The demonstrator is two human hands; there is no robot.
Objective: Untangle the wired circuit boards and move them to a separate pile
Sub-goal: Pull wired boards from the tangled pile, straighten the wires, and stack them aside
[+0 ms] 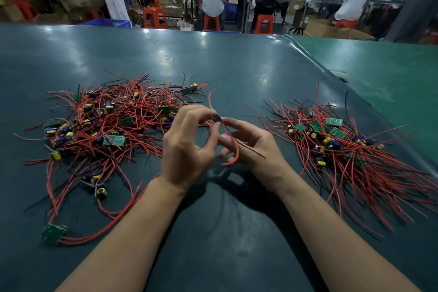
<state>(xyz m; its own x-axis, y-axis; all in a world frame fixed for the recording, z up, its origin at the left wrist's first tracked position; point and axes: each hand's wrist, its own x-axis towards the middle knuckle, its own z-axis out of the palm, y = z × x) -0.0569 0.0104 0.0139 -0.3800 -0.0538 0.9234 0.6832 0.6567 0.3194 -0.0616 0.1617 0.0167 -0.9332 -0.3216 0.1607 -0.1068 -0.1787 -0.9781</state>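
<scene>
A tangled pile of small green circuit boards with red and black wires (106, 123) lies on the left of the dark green table (213, 61). A second, more ordered pile (339, 144) lies on the right. Between them, above the table, my left hand (187, 147) pinches a small part with red wires (233, 147) at its thumb and fingertips. My right hand (251, 147) curls its fingers around the same wires, which hang down across its palm. One loose board (53, 233) with long red wires lies near the front left.
The table's far edge runs across the view, with a lighter green mat (379, 73) at the right. Beyond it, several people sit on red stools (155, 18) at workbenches among cardboard boxes.
</scene>
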